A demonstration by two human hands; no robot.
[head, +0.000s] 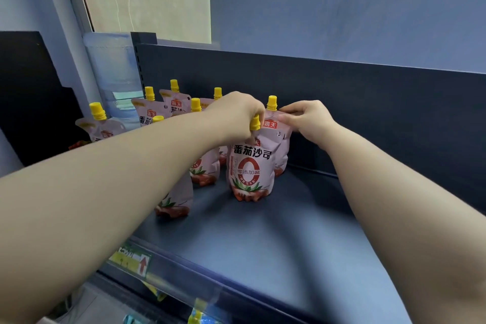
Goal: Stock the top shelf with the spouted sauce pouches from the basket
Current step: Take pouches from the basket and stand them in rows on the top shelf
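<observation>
Several pink sauce pouches with yellow spout caps stand on the dark top shelf (276,239). My left hand (236,116) grips the top of the front pouch (249,168) at its yellow cap; the pouch stands upright on the shelf. Just behind it stands another pouch (282,137), and my right hand (307,119) pinches its upper right corner beside the cap. More pouches (163,110) stand in rows to the left, partly hidden by my left forearm. The basket is not in view.
The shelf's dark back panel (342,102) rises behind the pouches. A large clear water bottle (115,73) stands past the shelf's left end. A price-tag strip with a yellow label (131,260) runs along the front edge. Bare shelf surface lies to the right of the pouches.
</observation>
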